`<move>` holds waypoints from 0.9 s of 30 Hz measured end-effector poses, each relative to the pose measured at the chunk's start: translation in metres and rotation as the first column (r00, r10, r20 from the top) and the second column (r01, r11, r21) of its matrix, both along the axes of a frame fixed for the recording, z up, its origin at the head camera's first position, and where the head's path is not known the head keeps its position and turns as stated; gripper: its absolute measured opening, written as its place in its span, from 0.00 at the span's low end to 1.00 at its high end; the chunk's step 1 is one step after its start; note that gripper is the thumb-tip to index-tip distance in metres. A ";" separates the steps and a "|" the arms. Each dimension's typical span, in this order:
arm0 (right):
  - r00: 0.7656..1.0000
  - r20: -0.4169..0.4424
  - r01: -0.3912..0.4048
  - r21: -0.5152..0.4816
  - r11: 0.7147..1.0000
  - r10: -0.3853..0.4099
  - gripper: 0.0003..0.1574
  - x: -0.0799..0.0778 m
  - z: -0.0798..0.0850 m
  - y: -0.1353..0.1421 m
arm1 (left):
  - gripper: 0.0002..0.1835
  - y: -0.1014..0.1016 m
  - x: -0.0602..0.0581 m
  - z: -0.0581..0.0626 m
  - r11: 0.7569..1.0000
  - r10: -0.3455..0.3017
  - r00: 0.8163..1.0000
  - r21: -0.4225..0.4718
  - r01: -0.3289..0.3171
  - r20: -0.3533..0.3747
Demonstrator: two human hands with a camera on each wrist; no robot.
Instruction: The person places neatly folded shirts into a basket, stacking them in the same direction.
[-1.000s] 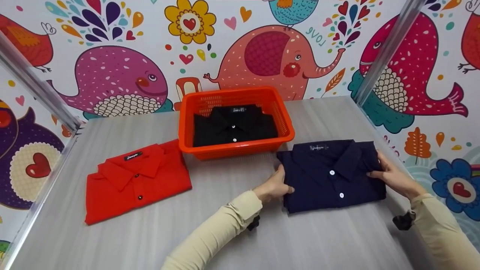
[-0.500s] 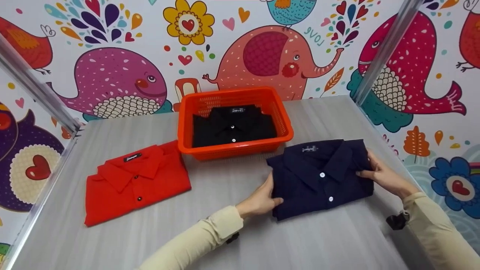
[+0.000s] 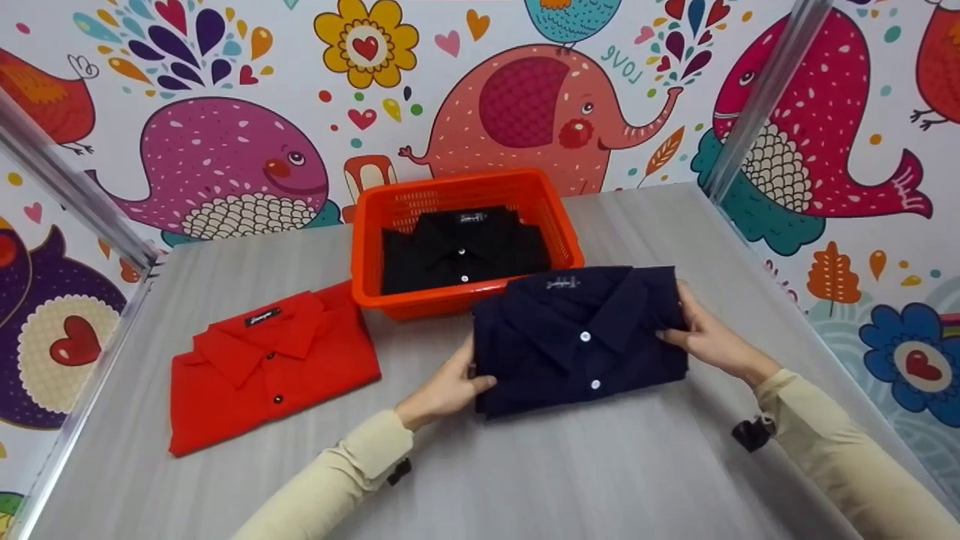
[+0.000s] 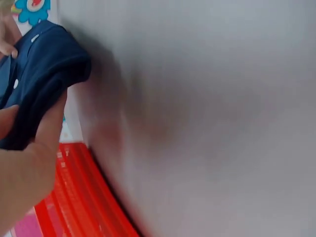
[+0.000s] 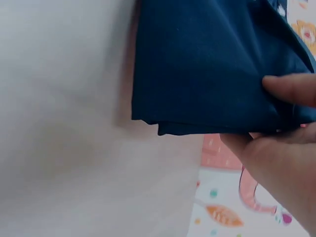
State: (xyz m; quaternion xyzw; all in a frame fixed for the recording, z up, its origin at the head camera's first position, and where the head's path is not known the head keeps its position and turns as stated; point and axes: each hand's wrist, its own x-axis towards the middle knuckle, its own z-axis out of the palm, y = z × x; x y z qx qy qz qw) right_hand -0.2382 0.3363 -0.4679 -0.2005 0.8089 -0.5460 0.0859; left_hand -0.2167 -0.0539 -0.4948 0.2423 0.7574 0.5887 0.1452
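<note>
A folded navy shirt [image 3: 577, 345] with white buttons is held up off the table between both hands, its collar edge overlapping the front rim of the orange basket [image 3: 465, 296] in the head view. My left hand [image 3: 442, 386] grips its left side, thumb on top and fingers beneath. On the opposite side my right hand [image 3: 712, 341] pinches the edge the same way; the right wrist view shows its thumb pressing into the navy cloth [image 5: 212, 69]. Inside the basket lies a folded black shirt [image 3: 495, 255], collar toward the back.
A folded red shirt [image 3: 277, 367] lies on the grey table [image 3: 360, 480] to the left, its upper right corner close by the basket. Patterned wall panels [image 3: 270, 157] stand behind and at both sides, with metal posts [image 3: 772, 105] at the back corners.
Both hands have carried the navy shirt leftward, then up off the table toward the basket. The red shirt, black shirt and basket stay in place.
</note>
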 end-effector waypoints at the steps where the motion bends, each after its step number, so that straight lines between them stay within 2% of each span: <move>1: 1.000 -0.010 -0.001 -0.005 1.000 0.001 0.54 -0.001 0.002 -0.005 | 0.44 -0.004 -0.002 0.002 1.000 0.010 1.000 0.014 -0.011 0.008; 4: 0.999 -0.034 -0.002 -0.017 1.000 0.001 0.55 -0.004 0.008 -0.020 | 0.43 -0.017 -0.007 0.008 0.999 0.043 0.999 0.033 -0.043 0.010; 10: 0.999 -0.046 -0.010 -0.028 1.000 0.009 0.54 -0.019 0.023 -0.043 | 0.40 -0.036 -0.023 0.027 0.994 0.113 0.994 0.016 -0.113 -0.015; 17: 0.992 -0.130 0.005 -0.003 1.000 -0.005 0.51 -0.040 0.049 -0.069 | 0.38 -0.054 -0.041 0.053 0.978 0.185 0.983 0.097 -0.182 -0.016; 21: 0.985 -0.169 0.023 -0.041 0.999 -0.030 0.45 -0.052 0.063 -0.085 | 0.38 -0.060 -0.052 0.068 0.961 0.245 0.969 0.137 -0.239 -0.029; 27: 0.973 -0.216 0.067 -0.041 0.997 -0.074 0.43 -0.072 0.081 -0.104 | 0.37 -0.066 -0.066 0.084 0.934 0.324 0.945 0.144 -0.326 0.041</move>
